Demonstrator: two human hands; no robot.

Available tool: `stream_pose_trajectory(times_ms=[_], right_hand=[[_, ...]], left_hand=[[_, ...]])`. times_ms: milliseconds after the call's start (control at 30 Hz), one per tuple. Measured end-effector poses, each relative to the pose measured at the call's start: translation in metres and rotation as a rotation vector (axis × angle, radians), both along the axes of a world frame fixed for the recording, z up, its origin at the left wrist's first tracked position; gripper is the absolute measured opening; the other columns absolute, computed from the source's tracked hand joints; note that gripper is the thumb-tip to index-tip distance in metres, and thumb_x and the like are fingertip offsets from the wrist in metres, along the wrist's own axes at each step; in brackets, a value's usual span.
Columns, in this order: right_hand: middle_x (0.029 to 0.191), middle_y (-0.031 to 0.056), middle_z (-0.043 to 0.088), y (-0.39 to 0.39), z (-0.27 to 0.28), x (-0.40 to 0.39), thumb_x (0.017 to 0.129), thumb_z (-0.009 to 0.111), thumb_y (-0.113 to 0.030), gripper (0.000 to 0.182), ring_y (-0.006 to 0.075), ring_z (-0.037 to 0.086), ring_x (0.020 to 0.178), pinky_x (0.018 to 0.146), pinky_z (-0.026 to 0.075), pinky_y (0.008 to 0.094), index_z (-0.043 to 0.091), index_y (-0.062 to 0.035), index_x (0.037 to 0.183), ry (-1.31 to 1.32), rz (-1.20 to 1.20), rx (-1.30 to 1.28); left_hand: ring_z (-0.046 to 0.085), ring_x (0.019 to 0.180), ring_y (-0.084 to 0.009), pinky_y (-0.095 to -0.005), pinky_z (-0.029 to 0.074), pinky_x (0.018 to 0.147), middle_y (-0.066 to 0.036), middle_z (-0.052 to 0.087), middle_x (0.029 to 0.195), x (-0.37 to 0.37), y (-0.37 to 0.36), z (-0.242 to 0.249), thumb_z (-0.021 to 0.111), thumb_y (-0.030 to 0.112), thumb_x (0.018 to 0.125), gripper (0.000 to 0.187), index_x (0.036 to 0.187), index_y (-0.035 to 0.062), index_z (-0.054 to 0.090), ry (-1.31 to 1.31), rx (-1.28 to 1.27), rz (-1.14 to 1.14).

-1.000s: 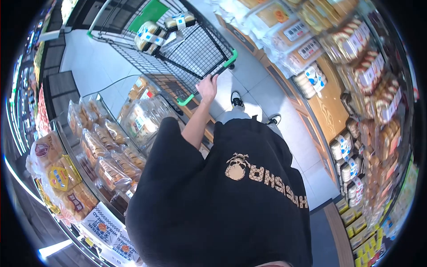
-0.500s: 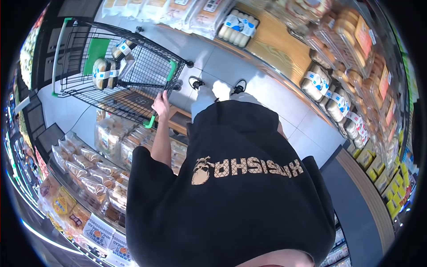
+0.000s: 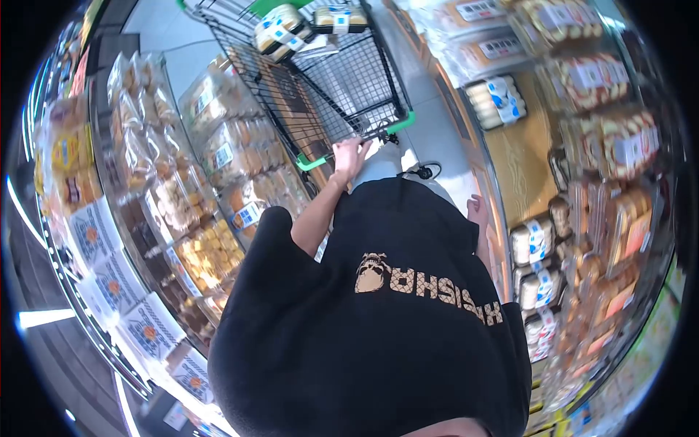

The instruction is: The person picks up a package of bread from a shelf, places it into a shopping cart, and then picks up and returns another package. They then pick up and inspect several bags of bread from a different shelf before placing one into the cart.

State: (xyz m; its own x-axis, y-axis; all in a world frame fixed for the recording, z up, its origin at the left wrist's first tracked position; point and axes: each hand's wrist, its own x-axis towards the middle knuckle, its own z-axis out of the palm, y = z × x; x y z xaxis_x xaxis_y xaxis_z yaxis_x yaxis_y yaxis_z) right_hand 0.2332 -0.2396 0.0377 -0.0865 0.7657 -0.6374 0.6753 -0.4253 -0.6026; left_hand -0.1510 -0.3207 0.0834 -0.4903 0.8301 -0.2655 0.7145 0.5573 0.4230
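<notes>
My left hand [image 3: 350, 157] is closed round the dark bar between the green corners of a black wire shopping cart [image 3: 373, 67]. Inside the cart lie black-tray packs of pale food with blue-and-white labels, one pack [image 3: 282, 30] at the left and another pack [image 3: 340, 18] at the right. My right hand [image 3: 478, 210] hangs at my side by the edge of the right-hand display, fingers loosely extended and nothing visible in them. Nearest to it on that display is a labelled tray of pale rolls [image 3: 533, 240].
Bagged breads [image 3: 211, 255] fill the left-hand shelves. To the right, a wooden-topped display [image 3: 520, 164] carries a tray of white rolls [image 3: 495, 102] and stacked clear boxes of baked goods [image 3: 630, 222]. Grey tiled floor [image 3: 429, 109] runs between the cart and this display.
My view has turned, so the cart now lies straight ahead instead of to the left. My left hand stays on its bar. My right hand has come into sight beside my body.
</notes>
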Motion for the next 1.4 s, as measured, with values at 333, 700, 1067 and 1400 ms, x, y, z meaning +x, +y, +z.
stream_pose_trajectory(times_ms=[333,700,1067,1400], right_hand=[[0.096,0.0128,0.059,0.1,0.129,-0.238,0.086,0.056,-0.012,0.029,0.0193,0.059,0.088,0.079,0.046,0.0295,0.051,0.0001,0.111,0.322,0.543,0.352],[0.111,0.0147,0.052,0.193,0.02,-0.587,0.075,0.066,-0.047,0.084,0.0205,0.05,0.1,0.088,0.039,0.0306,0.029,0.006,0.129,0.422,0.592,-0.147],[0.143,0.0104,0.023,0.208,-0.035,-0.732,0.08,0.055,-0.053,0.073,0.0286,0.024,0.13,0.106,0.018,0.0426,0.028,-0.0162,0.137,0.318,0.522,-0.508],[0.124,0.0129,0.043,0.212,-0.087,-0.724,0.074,0.068,-0.03,0.055,0.0225,0.042,0.113,0.087,0.041,0.0358,0.045,-0.0103,0.12,0.609,0.362,-0.747]], left_hand=[[0.055,0.079,-0.0315,-0.0431,0.043,0.073,-0.017,0.058,0.084,-0.002,-0.01,0.019,0.058,0.022,0.082,0.018,0.088,0.0052,0.061,-0.383,0.2,0.293],[0.039,0.114,-0.0232,-0.0359,0.03,0.096,-0.016,0.042,0.123,-0.323,0.102,-0.108,0.063,0.043,0.076,0.071,0.125,-0.0008,0.035,-1.007,0.822,1.439],[0.049,0.108,-0.0192,-0.0325,0.041,0.09,-0.012,0.05,0.119,-0.397,0.118,-0.156,0.067,0.041,0.076,0.068,0.124,-0.0002,0.043,-1.169,1.198,1.535],[0.051,0.108,-0.0243,-0.0344,0.047,0.085,-0.016,0.047,0.124,-0.407,0.144,-0.136,0.07,0.034,0.074,0.083,0.132,-0.0035,0.026,-1.006,1.139,1.771]])
